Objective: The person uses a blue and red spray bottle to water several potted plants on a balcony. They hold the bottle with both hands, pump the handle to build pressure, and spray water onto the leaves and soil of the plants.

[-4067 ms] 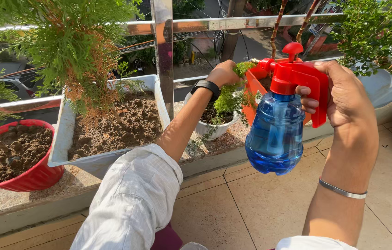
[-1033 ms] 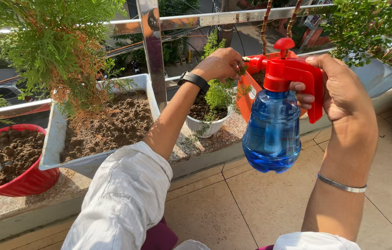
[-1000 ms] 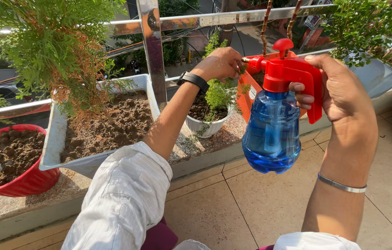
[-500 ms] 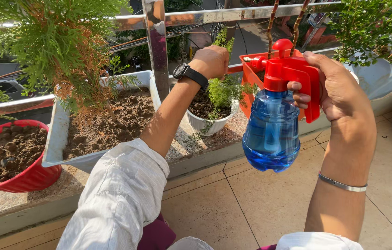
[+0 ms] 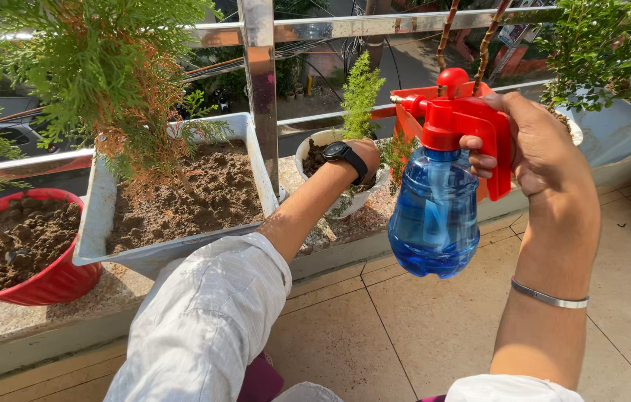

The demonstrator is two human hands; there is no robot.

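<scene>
Balcony ledge of speckled stone [image 5: 107,298] under a polished steel railing [image 5: 259,82], planters lined along it, tan tile floor below.

Head view, now: your right hand [image 5: 546,149] is clamped around the red handle of the blue translucent plastic pump sprayer with the red head [image 5: 438,201], fingers wrapped on the trigger. Brass nozzle points away from that grip, toward the small round white pot with the feathery green plant [image 5: 330,160]. Your left hand [image 5: 366,152], black watch on the wrist, rests at the near rim of that pot, just left of the sprayer; fingers are hidden behind the bottle and foliage, so I can't tell whether they're closed on anything.

Risks, as a judgement: the left hand sits close under the nozzle line, so a squeeze could wet the watch and the sleeve. Pressing on the rim could tip the small pot off the ledge. The orange rectangular planter [image 5: 405,126] is right behind the nozzle; a swing could knock it.

Versus half a second earlier: your left hand has dropped from above the plant top to the pot rim; the fronds now stand free. Sprayer grip unchanged.
</scene>
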